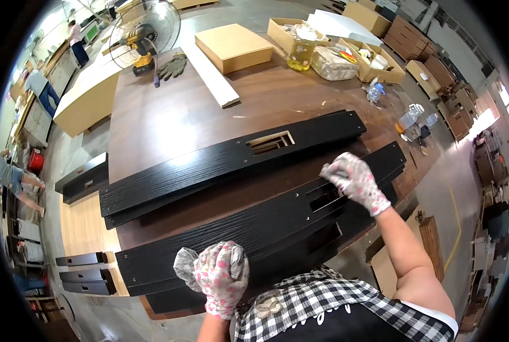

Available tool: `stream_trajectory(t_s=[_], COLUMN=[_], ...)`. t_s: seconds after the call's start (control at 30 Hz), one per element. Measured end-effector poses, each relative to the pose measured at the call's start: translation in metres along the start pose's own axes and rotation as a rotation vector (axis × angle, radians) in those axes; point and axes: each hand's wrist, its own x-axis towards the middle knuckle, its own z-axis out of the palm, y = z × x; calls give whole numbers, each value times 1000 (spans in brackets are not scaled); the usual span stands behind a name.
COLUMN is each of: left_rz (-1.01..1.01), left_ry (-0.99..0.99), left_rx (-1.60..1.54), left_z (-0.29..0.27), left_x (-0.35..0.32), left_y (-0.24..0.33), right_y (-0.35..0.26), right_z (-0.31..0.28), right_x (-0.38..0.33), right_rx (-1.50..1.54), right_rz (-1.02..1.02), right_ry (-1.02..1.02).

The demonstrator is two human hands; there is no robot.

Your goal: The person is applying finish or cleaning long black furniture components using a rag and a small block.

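Observation:
My left hand (223, 275), in a white glove with pink spots, is closed round a crumpled grey rag (186, 268). It is over the near black wood-grain board (220, 231), towards its left part. My right hand (354, 179), gloved alike, is just above the same board beside its rectangular cutout (325, 200). Its fingers are curled together, and what they hold, if anything, is too small to make out. More black boards show under the near one. Beyond lies another stack of black boards (209, 165), the top one with a cutout.
On the brown table (266, 97) stand a cardboard box (234, 48), a white strip (209, 74), a yellow drill (140, 48), a dark glove (173, 67), a fan (160, 20) and bottles (408, 117). Small black pieces (86, 281) lie at left. Several people are at the far left.

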Motion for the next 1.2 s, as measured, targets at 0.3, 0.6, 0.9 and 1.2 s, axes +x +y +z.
stream_trajectory(t_s=[0.3,0.6,0.9,1.2], left_rz=[156,131,97,56], left_ry=[-205,-396,-497,-421], left_rx=[18,106,173,215], left_z=[35,55,84,94], left_x=[53,69,83,79], left_y=[43,73,101,109], right_y=[-23,51,153,195], right_z=[57,2,-75,-77], right_x=[-11,-19,-26,-41], right_rx=[112,-191,-379,-256], right_rz=[-346,-341,333,0], right_ry=[179,137,235,150])
